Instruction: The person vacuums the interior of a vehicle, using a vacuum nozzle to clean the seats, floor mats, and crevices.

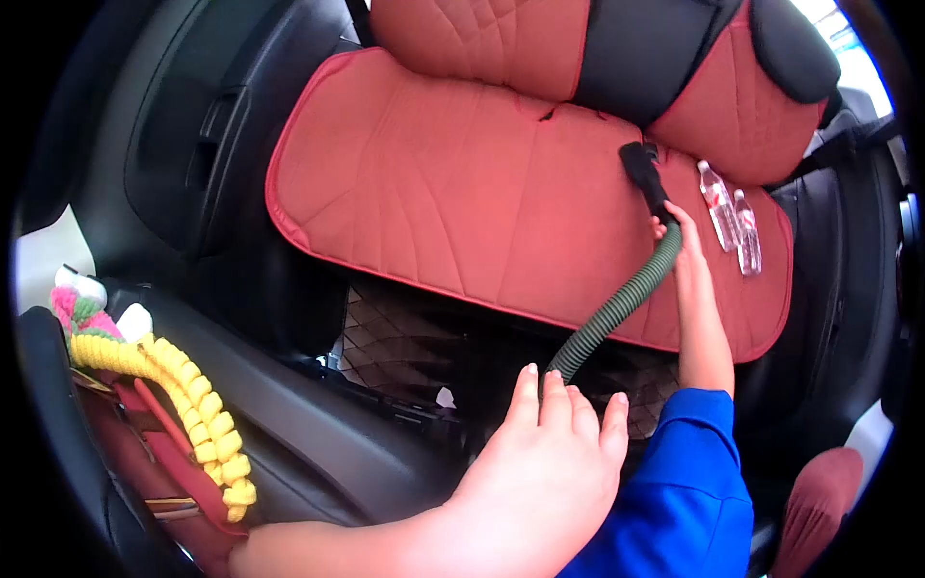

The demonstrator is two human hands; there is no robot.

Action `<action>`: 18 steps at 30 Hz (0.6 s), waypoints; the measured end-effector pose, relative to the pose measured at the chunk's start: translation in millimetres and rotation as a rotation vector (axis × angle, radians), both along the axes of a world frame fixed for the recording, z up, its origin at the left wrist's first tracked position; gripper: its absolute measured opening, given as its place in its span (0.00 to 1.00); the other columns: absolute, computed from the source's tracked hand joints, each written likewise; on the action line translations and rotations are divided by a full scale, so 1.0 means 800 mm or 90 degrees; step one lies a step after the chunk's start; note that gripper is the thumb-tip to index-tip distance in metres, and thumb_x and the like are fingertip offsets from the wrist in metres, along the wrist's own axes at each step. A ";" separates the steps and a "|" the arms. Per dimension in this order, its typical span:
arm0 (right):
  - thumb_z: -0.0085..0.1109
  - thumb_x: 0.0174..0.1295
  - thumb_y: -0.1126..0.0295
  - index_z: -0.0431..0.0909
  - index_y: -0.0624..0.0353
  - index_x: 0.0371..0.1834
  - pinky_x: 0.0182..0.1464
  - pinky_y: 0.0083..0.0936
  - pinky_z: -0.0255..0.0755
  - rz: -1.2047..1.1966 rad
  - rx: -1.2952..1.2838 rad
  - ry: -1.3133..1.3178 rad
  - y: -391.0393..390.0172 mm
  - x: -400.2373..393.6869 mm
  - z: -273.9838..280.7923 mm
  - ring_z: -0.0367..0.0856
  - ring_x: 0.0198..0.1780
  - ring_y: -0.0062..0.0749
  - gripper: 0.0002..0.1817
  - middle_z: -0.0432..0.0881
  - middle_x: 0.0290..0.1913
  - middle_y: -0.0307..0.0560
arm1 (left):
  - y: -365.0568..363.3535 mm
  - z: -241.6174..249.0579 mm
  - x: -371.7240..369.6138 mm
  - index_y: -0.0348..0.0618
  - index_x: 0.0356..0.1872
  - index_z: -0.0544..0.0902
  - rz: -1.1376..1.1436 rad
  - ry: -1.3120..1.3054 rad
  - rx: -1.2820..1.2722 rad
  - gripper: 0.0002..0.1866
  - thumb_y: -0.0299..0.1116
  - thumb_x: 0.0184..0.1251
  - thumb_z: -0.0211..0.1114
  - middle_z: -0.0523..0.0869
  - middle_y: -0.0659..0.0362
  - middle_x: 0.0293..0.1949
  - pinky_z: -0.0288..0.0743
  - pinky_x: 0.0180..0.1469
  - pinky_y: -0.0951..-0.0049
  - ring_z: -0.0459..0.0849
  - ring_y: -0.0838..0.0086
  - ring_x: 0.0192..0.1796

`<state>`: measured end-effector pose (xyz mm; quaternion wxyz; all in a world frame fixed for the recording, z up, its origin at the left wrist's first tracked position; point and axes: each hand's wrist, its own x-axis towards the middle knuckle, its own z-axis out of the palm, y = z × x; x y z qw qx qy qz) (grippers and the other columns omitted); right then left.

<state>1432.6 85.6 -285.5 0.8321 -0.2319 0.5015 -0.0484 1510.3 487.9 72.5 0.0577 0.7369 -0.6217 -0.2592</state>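
Your right hand (672, 226) is closed around the base of the black nozzle (646, 175), where it meets the green ribbed hose (620, 306), with the fingers curled over it. That arm reaches up and away from you, nearly straight, its forearm bare above the bunched cuff of your blue sleeve (689, 482). Your left hand (549, 453) is nearer to you, at the end of a bare forearm that comes in from the lower left; its back is turned up, the fingers are extended and slightly apart, and the thumb points up on the right. The hose runs down from your right hand and goes out of sight behind those left fingertips, so you cannot tell from here whether the left hand grips it. The nozzle lies over the red seat cushion (462, 193), near the backrest (501, 39), its head angled up and to the left. To the right of it, two clear bottles (719, 207) lie on the cushion, close side by side. Below the cushion's front edge is the quilted floor mat (395, 337), and at your far left sits a thick yellow braid (198, 395).
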 end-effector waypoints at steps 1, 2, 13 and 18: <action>0.65 0.62 0.61 0.68 0.49 0.49 0.19 0.22 0.74 -0.051 0.013 0.008 -0.001 -0.029 0.000 0.75 0.18 0.26 0.18 0.78 0.26 0.48 | 0.000 -0.008 -0.003 0.29 0.67 0.69 -0.005 0.063 0.019 0.29 0.43 0.75 0.54 0.80 0.35 0.53 0.66 0.68 0.47 0.79 0.44 0.60; 0.65 0.61 0.61 0.68 0.49 0.49 0.22 0.23 0.76 -0.043 -0.043 -0.015 0.004 -0.052 -0.004 0.75 0.19 0.27 0.18 0.77 0.27 0.48 | 0.009 0.012 -0.012 0.33 0.64 0.75 -0.016 -0.121 -0.016 0.24 0.35 0.70 0.55 0.84 0.44 0.49 0.65 0.68 0.55 0.80 0.53 0.58; 0.66 0.60 0.64 0.54 0.52 0.74 0.25 0.33 0.76 0.124 -0.093 -0.076 0.233 0.126 0.035 0.75 0.20 0.33 0.41 0.74 0.22 0.45 | -0.003 -0.003 -0.004 0.31 0.69 0.69 0.028 -0.015 0.072 0.29 0.35 0.70 0.57 0.82 0.39 0.53 0.64 0.70 0.48 0.78 0.48 0.62; 0.60 0.66 0.56 0.72 0.60 0.40 0.19 0.17 0.66 0.174 0.084 -0.107 0.070 -0.013 0.058 0.71 0.18 0.24 0.17 0.73 0.22 0.42 | -0.004 -0.005 -0.009 0.31 0.70 0.67 0.041 -0.010 0.081 0.30 0.35 0.70 0.57 0.82 0.39 0.54 0.62 0.71 0.46 0.77 0.47 0.63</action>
